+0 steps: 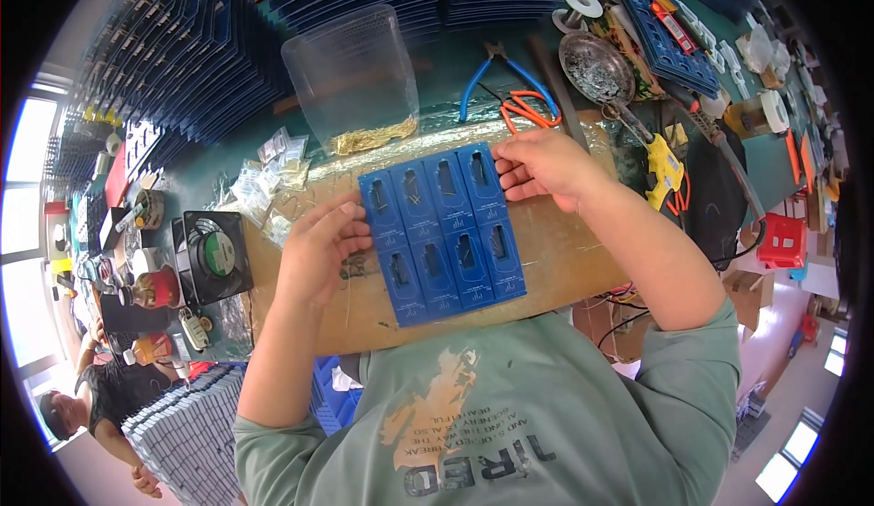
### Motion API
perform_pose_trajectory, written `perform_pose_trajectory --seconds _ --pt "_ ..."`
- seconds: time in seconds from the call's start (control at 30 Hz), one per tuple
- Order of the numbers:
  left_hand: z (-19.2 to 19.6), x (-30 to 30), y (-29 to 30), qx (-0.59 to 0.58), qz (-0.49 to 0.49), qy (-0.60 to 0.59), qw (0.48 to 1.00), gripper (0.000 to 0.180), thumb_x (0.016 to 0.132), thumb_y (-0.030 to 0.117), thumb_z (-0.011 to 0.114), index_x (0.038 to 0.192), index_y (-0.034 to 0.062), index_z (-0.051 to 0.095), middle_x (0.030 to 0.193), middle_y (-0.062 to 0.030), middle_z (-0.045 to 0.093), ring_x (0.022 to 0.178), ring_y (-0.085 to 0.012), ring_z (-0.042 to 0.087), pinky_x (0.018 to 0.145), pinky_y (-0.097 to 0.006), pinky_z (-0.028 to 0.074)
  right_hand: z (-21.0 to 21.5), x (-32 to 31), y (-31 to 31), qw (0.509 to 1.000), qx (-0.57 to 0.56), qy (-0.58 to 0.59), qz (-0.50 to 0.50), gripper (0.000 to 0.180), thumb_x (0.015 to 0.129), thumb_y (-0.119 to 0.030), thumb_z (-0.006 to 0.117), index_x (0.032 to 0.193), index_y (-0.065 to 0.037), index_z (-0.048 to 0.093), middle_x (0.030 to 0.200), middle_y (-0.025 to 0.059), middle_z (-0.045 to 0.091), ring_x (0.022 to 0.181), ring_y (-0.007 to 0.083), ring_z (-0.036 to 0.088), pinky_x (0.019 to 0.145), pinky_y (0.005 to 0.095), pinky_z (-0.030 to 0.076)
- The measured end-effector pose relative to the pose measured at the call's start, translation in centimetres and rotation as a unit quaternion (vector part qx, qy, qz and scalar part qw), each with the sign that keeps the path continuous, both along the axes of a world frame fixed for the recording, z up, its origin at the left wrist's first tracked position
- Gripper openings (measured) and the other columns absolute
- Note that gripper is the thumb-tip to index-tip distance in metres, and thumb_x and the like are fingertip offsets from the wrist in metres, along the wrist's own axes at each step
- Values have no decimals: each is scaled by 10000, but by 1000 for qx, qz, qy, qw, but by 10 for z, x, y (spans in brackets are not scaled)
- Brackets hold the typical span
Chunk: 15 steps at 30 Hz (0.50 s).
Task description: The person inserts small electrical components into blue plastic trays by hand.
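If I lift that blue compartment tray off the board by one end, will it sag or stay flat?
The blue tray looks like thin moulded plastic, so it probably bends a little yet is light. The left hand and right hand hold opposite edges, which hints it wants two-sided support. Its open pockets may spill small parts if tilted.

A blue plastic tray (442, 233) of eight slotted compartments, two rows of four, lies flat and slightly askew on the brown board (564, 260), near its middle; each slot seems to hold a small part.

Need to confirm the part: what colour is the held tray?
Blue tray, clearest in the head view.
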<state>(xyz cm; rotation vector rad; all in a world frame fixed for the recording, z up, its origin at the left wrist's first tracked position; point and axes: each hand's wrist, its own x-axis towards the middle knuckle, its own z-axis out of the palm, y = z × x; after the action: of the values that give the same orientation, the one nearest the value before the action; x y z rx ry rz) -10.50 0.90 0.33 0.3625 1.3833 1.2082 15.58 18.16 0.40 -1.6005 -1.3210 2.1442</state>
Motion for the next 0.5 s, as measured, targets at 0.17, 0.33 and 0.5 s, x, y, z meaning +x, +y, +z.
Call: perform_pose_trajectory --seconds 0.17,0.33,0.5 --pt "-2 -4 3 -9 -4 -18 1000 381 945 167 574 1234 -80 554 986 -67 616 878 -169 593 807 -302 502 -1 -5 5 999 9 -36 24 196 942 -251 614 944 -55 626 836 15 625 736 129 625 687 306 560" --pt "0 -2 5 -14 -10 -11 1000 330 943 151 573 1195 -61 574 976 -63 622 870 -157 591 806 -293 503 1 -8 1 998 24 -46 26 187 942 -249 633 900 -69 607 793 5 608 705 118 613 652 295 559" --pt "3 5 5 -5 -37 21 999 297 945 115 557 1186 -54 590 962 -48 649 839 -131 595 795 -273 506 -2 -5 -1 999 30 -37 24 199 950 -262 634 886 -77 601 770 -4 589 686 110 596 633 288 555"
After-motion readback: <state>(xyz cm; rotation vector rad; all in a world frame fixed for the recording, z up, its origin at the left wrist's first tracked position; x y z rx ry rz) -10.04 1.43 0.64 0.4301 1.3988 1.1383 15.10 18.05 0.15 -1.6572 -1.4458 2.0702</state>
